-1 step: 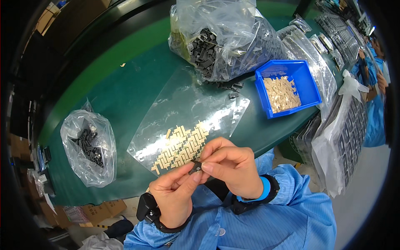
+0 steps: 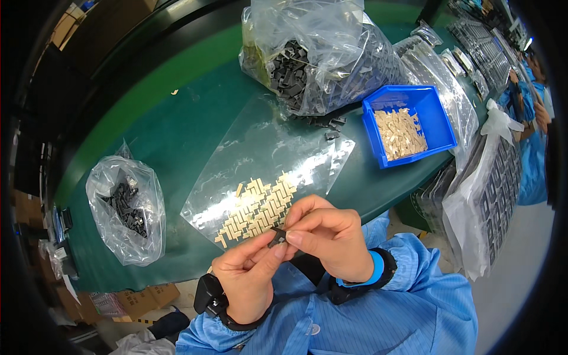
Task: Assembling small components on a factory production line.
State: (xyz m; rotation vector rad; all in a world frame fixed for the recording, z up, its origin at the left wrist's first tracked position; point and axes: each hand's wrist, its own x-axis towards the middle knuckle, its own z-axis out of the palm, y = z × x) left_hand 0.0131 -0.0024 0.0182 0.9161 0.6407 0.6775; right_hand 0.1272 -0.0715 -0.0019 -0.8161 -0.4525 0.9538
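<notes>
Close in front of my body, both hands meet at a small black plastic part. My left hand is closed, pinching the part between thumb and fingers. From the other side, my right hand closes thumb and forefinger on its right end; whether a tinier piece is also between those fingertips is hidden. Just beyond the hands, small beige L-shaped pieces lie in slanting rows on a clear plastic sheet.
A big clear bag of black parts stands at the back, with some parts spilled before it. To its right is a blue bin holding beige pieces. A smaller bag of black parts lies left. Stacked trays stand at the right edge.
</notes>
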